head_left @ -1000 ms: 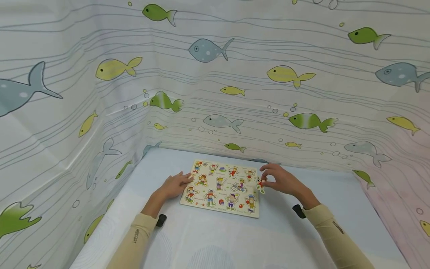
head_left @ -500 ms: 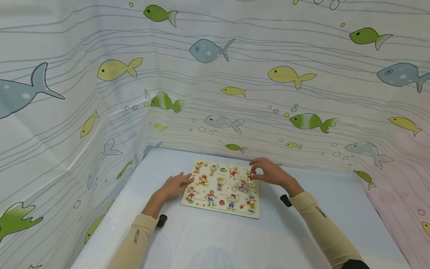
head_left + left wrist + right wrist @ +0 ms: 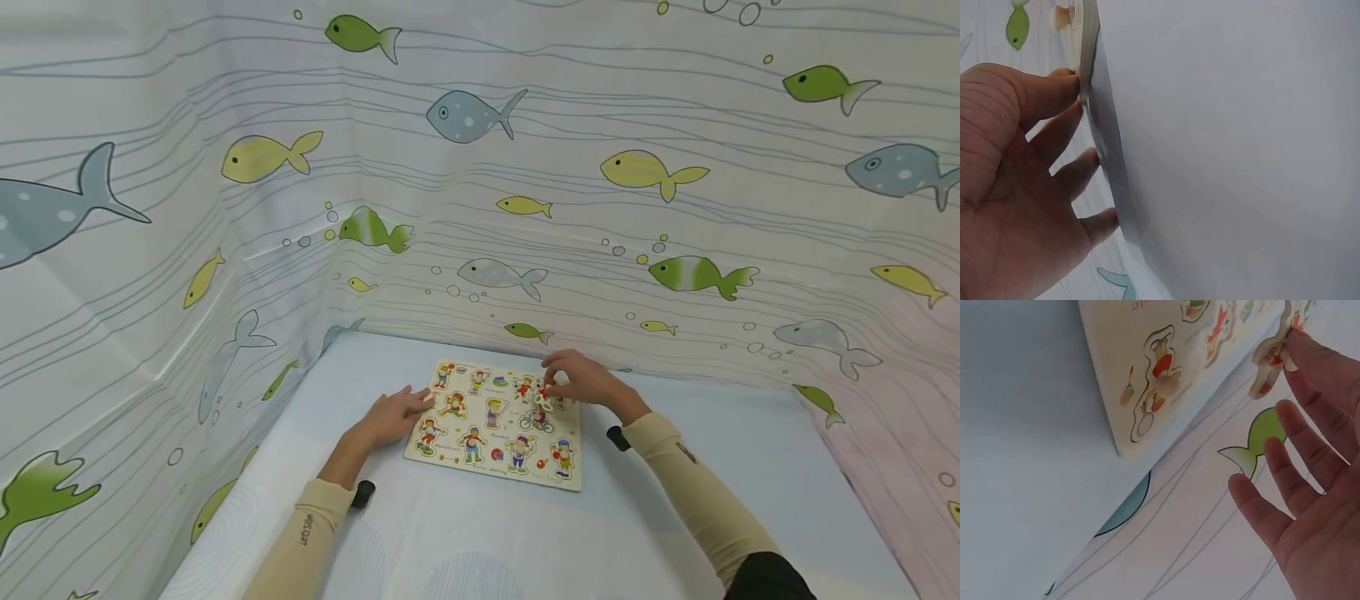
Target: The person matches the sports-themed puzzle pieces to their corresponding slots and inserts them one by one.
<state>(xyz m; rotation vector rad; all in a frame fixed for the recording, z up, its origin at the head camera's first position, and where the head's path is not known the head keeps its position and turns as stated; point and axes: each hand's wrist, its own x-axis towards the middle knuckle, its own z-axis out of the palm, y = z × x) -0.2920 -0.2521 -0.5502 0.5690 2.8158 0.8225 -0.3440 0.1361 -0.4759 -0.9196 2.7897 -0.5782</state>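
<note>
A wooden puzzle board (image 3: 465, 417) with several sporty children pictured on it lies flat in the head view. My left hand (image 3: 392, 417) is at its left edge. Up close in the left wrist view, the thumb (image 3: 1054, 94) touches the board's edge and the other fingers reach the tabletop, extended. Over the upper right part of the board, my right hand (image 3: 588, 382) pinches a puzzle piece (image 3: 1267, 369) between thumb and index finger. The piece is raised off the board, and its picture is partly covered by the fingers. A tennis player piece (image 3: 1163, 375) sits near the board's corner.
The board rests on a pale blue-and-white table covering (image 3: 480, 533). Behind and to the left rises a white curtain (image 3: 420, 183) printed with fish and wavy lines. A dark strap part (image 3: 618, 437) shows under the right wrist.
My right hand has moved left, carrying the puzzle piece from beyond the board's right edge to above its upper right part. The left hand has stayed at the left edge.
</note>
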